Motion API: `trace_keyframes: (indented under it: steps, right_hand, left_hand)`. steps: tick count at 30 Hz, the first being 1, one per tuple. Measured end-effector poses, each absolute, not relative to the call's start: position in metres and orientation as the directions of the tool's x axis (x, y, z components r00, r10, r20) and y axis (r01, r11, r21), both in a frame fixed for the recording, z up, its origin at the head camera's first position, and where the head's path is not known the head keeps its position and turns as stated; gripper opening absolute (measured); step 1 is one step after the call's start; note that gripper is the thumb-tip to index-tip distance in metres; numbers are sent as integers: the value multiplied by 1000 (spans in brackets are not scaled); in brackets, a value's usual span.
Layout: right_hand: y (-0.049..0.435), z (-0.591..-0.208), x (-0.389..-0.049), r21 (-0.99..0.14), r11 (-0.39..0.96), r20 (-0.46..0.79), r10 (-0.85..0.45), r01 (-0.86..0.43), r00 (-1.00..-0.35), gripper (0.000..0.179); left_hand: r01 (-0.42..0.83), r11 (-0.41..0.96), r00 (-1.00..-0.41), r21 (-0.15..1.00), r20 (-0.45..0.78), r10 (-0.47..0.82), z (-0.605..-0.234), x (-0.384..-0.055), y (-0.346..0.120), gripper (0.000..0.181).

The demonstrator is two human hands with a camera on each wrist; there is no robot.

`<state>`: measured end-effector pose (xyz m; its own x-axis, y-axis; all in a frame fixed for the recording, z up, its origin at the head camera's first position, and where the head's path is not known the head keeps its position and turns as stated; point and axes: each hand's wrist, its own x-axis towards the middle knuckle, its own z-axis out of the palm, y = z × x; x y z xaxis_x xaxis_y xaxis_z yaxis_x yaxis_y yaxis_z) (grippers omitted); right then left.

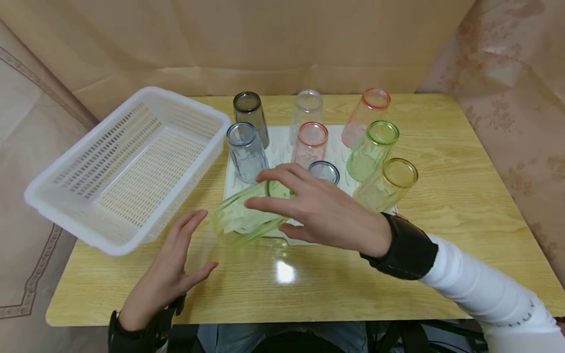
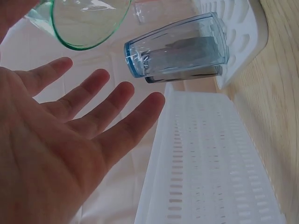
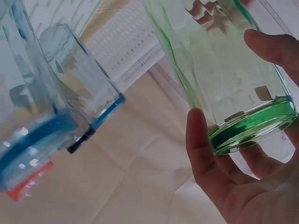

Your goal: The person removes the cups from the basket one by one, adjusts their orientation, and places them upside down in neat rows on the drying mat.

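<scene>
My right hand grips a pale green drinking glass near its thick base. It holds the glass tilted above the near-left part of the white draining tray, mouth toward my left hand. In the right wrist view, the thumb lies on one side of the glass and the fingers curl round the base. My left hand is held left of the glass, thumb and fingers spread. The left wrist view shows the green mouth of that glass just beyond the left fingertips, with the palm holding nothing.
Several upturned glasses stand on the tray, among them a blue one, a dark grey one, another green one and a yellow one. A white slotted basket sits at the left of the wooden table.
</scene>
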<state>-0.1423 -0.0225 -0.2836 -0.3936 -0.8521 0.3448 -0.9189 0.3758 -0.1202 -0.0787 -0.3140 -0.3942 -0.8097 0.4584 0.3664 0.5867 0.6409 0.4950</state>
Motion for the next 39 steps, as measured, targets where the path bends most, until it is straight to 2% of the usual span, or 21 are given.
trace_keyframes:
  steps: [9, 16, 22, 33, 39]
  right_hand:
    - [-46, -273, -153, 42, 376, 243, -902, -926, -356, 52]
    - [-64, -276, -166, 136, 355, 83, -934, -925, -347, 54]
    - [-76, -284, -174, 142, 345, 11, -938, -928, -347, 52]
    - [-84, -295, -181, 167, 351, 8, -935, -921, -355, 35]
    - [-81, -295, -182, 151, 367, -53, -924, -918, -378, 43]
  left_hand:
    - [585, 636, -811, 503, 371, 452, -401, -75, -316, 85]
    - [603, 627, -797, 493, 397, 455, -406, -70, -314, 81]
    - [620, 619, -784, 482, 423, 455, -409, -66, -311, 88]
    - [615, 632, -784, 471, 450, 428, -409, -60, -306, 90]
    - [622, 625, -778, 472, 462, 426, -410, -58, -304, 91]
